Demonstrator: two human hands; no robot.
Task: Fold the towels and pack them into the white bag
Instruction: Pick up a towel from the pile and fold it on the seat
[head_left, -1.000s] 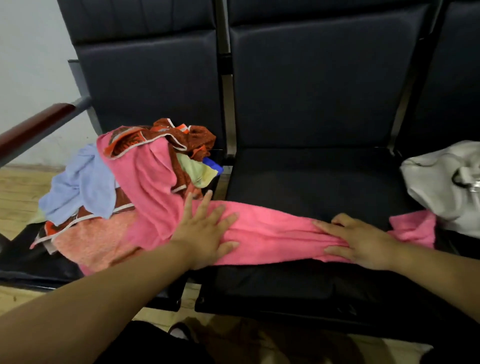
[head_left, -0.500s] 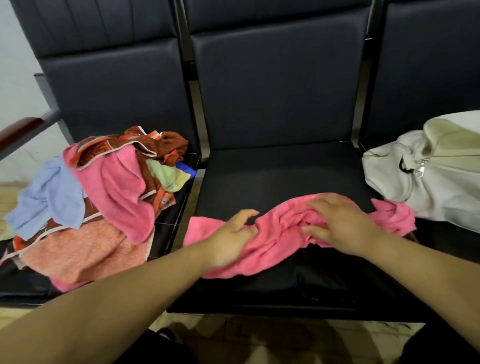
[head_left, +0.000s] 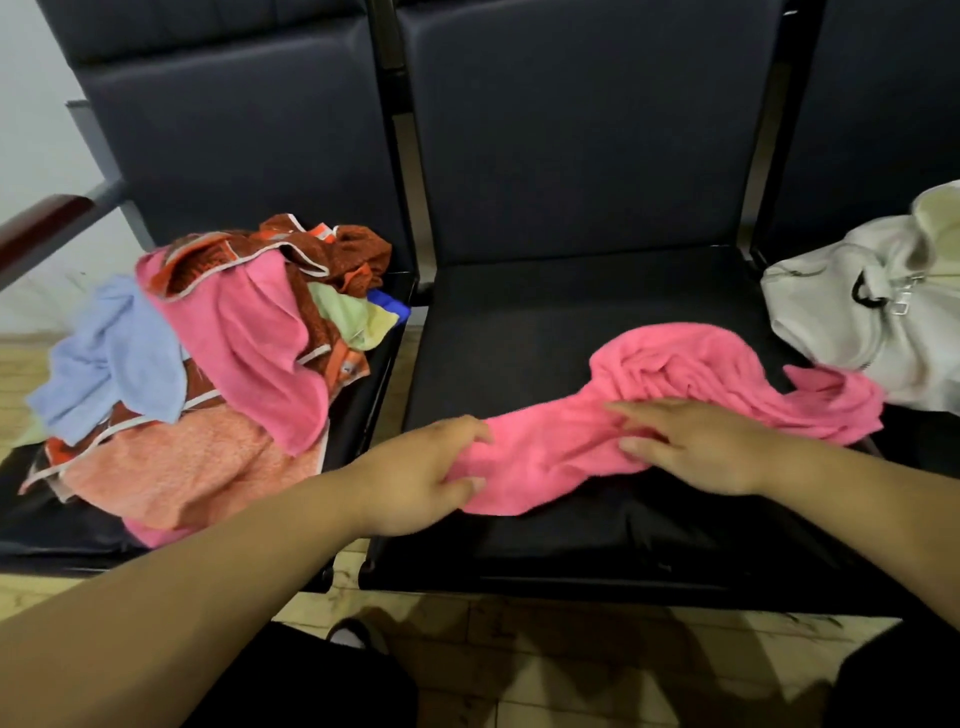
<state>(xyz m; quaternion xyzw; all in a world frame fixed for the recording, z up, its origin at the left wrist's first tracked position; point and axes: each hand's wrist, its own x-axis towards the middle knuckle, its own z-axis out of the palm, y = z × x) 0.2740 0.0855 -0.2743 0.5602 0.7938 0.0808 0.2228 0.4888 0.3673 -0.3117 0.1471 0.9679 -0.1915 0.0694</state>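
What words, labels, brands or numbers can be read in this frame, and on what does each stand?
No text can be read.
Small pale tag on the hem of the brown-and-orange towel in the pile: too small and blurred to read.
White bag: no print shows, and its metal zip pull bears nothing legible.
Pink towel on the middle seat: plain, no label in view.

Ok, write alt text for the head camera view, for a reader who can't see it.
A person's left hand grips one end of a bunched pink towel on a dark seat, the right hand resting on its middle. A pile of towels lies on the seat to the left; a white bag sits to the right.
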